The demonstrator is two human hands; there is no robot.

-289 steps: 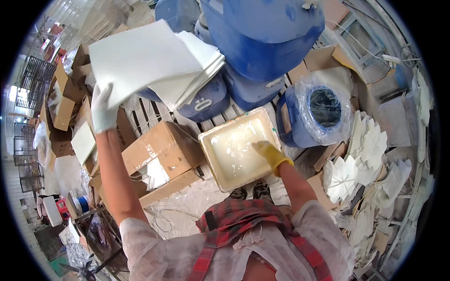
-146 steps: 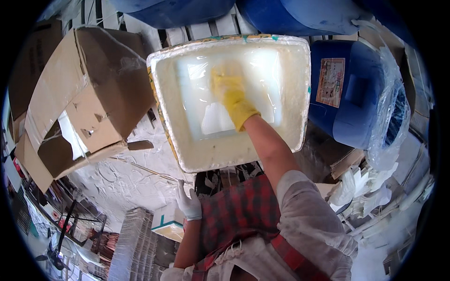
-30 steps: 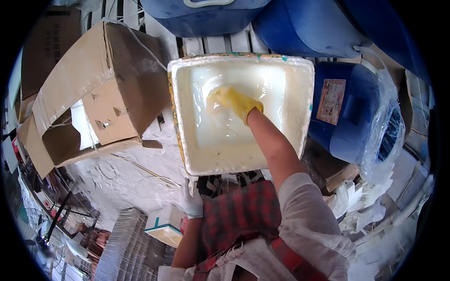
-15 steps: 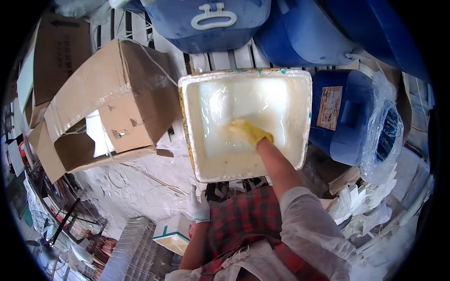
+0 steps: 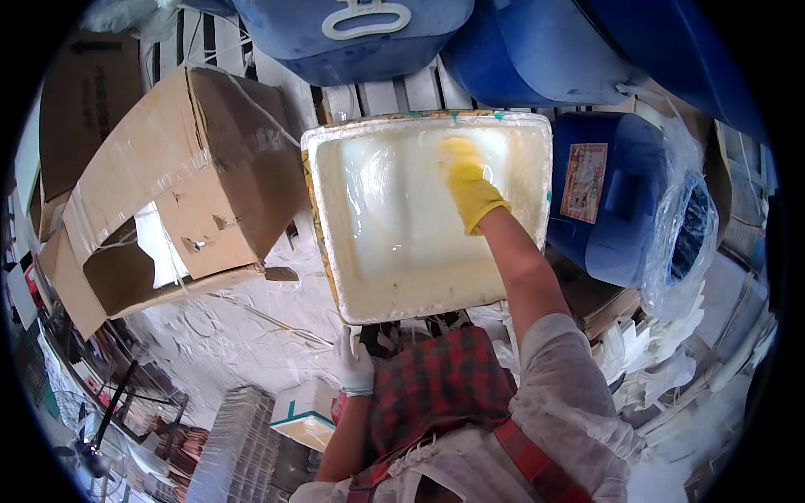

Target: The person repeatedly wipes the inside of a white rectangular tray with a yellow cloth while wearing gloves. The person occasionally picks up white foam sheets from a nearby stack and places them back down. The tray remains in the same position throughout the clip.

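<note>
My right hand (image 5: 466, 183), in a yellow rubber glove, is down inside the white tub (image 5: 335, 226), pressed flat against the far wall near the top right corner. Fingers are stretched out and lying on the surface, not wrapped around anything as far as I can see. The inside of the tub is glossy and wet looking, cream coloured, with a bit of yellowish grime along the near edge.

My left hand (image 5: 355, 365) has a white glove on and sits low, right at the near rim of the tub, just under its bottom left corner. It's loosely curled, but I honestly can't tell if it's gripping the rim or just resting there, the tub edge and my red checked apron (image 5: 436, 386) get in the way.

The tub itself sits right in front of me on a white slatted pallet (image 5: 377, 92). Just left of it is a beat-up open cardboard box (image 5: 193, 193), touching or nearly touching the tub's side. Behind it are big blue drums (image 5: 360, 33), and on the right a blue jug (image 5: 620, 201) with clear plastic wrap over it, close beside the tub.
</note>
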